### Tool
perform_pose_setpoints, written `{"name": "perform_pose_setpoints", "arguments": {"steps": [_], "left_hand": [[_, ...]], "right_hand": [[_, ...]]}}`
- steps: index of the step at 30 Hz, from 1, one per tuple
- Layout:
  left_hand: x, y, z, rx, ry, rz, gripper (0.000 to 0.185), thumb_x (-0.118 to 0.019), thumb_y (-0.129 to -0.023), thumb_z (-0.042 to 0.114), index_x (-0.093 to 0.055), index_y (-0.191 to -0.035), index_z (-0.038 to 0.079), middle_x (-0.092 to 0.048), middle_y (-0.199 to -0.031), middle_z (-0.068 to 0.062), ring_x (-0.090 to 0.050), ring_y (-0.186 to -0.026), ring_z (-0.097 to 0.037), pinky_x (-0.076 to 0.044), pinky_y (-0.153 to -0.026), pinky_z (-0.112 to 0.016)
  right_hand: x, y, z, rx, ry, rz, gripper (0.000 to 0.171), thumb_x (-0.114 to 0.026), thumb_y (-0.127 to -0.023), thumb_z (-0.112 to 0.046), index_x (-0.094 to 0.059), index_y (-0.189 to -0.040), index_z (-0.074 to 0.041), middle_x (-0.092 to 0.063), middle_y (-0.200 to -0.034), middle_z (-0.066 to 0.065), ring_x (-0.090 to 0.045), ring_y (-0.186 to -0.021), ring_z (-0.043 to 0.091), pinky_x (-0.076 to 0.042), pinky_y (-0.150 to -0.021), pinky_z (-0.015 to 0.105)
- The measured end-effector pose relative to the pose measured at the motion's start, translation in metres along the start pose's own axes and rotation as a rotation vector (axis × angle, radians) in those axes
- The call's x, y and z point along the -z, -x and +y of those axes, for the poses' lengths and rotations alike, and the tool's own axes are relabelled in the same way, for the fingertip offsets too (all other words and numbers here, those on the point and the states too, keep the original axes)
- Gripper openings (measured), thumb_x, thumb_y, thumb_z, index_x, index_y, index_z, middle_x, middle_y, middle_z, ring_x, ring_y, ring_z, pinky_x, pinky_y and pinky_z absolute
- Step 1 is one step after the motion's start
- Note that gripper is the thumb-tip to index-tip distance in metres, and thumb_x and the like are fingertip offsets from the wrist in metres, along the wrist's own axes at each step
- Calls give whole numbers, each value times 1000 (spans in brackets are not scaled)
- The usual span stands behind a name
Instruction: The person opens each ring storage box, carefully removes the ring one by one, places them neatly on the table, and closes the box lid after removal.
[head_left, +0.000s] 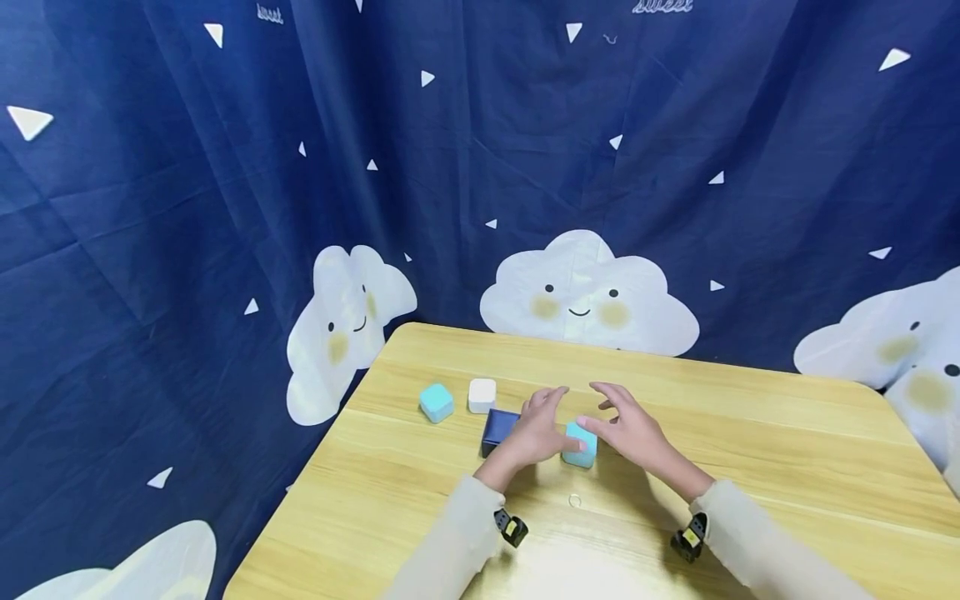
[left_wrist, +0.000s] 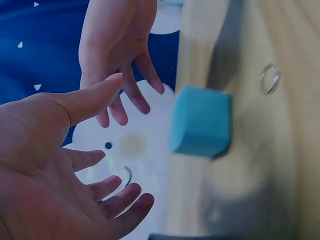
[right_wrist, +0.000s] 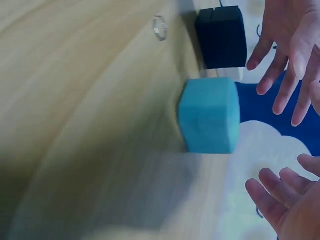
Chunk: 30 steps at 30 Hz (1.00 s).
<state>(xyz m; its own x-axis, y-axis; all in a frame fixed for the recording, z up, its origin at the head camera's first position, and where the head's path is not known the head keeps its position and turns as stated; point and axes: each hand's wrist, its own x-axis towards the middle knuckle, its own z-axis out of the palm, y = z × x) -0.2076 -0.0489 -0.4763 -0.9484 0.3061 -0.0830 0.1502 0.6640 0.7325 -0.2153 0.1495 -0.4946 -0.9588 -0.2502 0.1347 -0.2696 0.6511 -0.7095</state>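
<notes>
A small turquoise box (head_left: 580, 457) with rounded edges stands on the wooden table between my hands. My left hand (head_left: 535, 432) hovers over its left side, thumb reaching across the box in the head view. On the other side is my right hand (head_left: 630, 429), its fingers spread and loosely bent. Both wrist views show the turquoise box (left_wrist: 202, 121) apart from the fingers, and neither hand holds anything. Nearer to me, a thin silver ring (head_left: 574, 501) lies on the tabletop. Partly hidden behind my left hand is a dark navy box (head_left: 497, 431).
Further back on the left stand a white box (head_left: 482, 395) and a second turquoise box (head_left: 437, 402). The wooden table (head_left: 750, 442) runs up to a dark blue curtain (head_left: 540, 167) printed with clouds and triangles. Each wrist wears a small black camera.
</notes>
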Motion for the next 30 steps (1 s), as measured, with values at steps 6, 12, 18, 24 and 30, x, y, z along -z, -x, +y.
{"name": "perform_pose_setpoints", "arguments": {"steps": [6,12,18,24,30], "left_hand": [[28,-3,-8,0,7,35,96,-84,-81,37,-30,-159,21,-27,-163,-12,-30,-147,-37,-39,-108,-60],[53,-4,-22,16,21,68,93,-83,-83,34,-30,-159,21,-26,-163,-13,-27,-148,-38,-37,-111,-60],[70,-2,-39,31,24,107,91,-81,-85,34,-31,-159,17,-27,-162,-16,-30,-146,-41,-36,-111,-61],[86,0,-54,66,16,144,91,-81,-84,32,-31,-158,19,-29,-161,-16,-34,-145,-41,-35,-113,-59],[101,1,-72,81,2,166,90,-81,-84,32,-32,-158,17,-32,-159,-18,-39,-142,-39,-37,-112,-57]], "right_hand": [[-3,-13,-12,29,50,-9,79,-67,-91,-57,-42,-152,-15,-45,-150,13,-61,-116,35,-55,-84,47],[-9,-29,-27,49,47,-25,75,-71,-91,-49,-42,-152,-16,-46,-151,11,-60,-118,35,-55,-84,48],[-18,-43,-41,90,53,-47,75,-72,-91,-49,-43,-151,-15,-47,-151,11,-61,-118,30,-55,-82,49],[-30,-56,-53,109,62,-70,75,-71,-90,-50,-45,-151,-16,-49,-149,10,-61,-116,28,-54,-79,45],[-44,-71,-59,121,67,-85,75,-72,-90,-51,-46,-150,-16,-50,-148,10,-62,-114,27,-54,-80,45]]}}
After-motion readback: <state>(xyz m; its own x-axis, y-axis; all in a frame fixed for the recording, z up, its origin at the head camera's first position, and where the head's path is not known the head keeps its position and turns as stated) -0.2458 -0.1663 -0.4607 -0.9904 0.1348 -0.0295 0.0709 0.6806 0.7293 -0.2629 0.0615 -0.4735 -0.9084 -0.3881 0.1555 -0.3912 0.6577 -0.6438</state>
